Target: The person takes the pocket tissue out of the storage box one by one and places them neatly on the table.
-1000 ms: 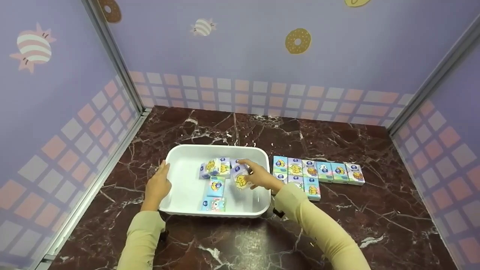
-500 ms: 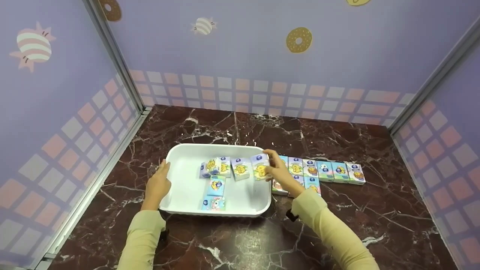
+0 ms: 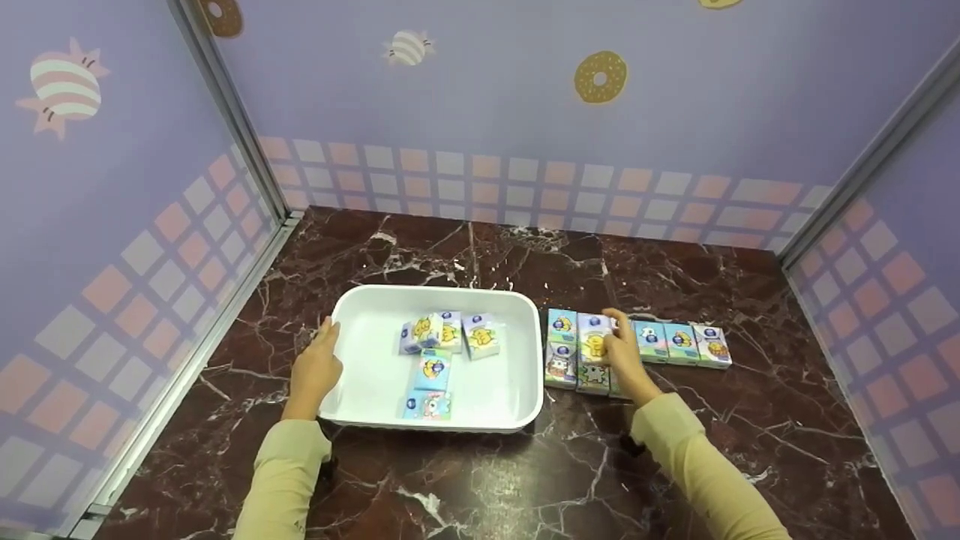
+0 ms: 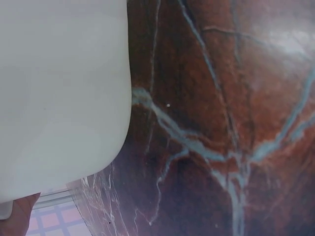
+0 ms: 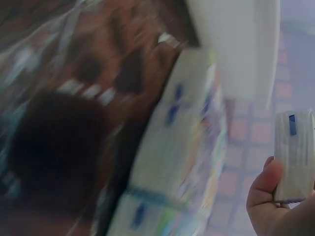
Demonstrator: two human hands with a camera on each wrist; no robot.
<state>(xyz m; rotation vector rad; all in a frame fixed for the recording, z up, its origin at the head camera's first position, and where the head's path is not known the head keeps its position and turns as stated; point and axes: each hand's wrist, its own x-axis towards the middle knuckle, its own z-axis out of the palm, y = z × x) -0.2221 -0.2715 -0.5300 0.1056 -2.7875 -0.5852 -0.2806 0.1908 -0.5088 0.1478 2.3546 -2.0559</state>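
Observation:
My right hand [image 3: 628, 361] pinches a purple-and-white tissue pack [image 3: 593, 339] with a yellow cartoon figure. It is over the rows of tissue packs to the right of the white tray [image 3: 450, 421]. In the right wrist view the thumb [image 5: 268, 182] presses the side of this tissue pack [image 5: 291, 157]. At the tray's left side, my left hand [image 3: 313, 373] rests against the rim with fairly straight fingers. Several tissue packs lie inside the tray, among them a purple one [image 3: 481, 336], a blue one [image 3: 433, 370] and a pink-blue one [image 3: 428, 405].
Tissue packs stand in rows right of the tray, such as a blue one [image 3: 562, 325] and the rightmost one [image 3: 712, 346]. All rests on a dark red marble-patterned tabletop [image 3: 480, 480]. Purple panels [image 3: 480, 97] enclose the back and sides.
My right hand has lifted the purple-and-white tissue pack out of the tray and carried it right, over the rows. My left hand has stayed at the tray's left rim.

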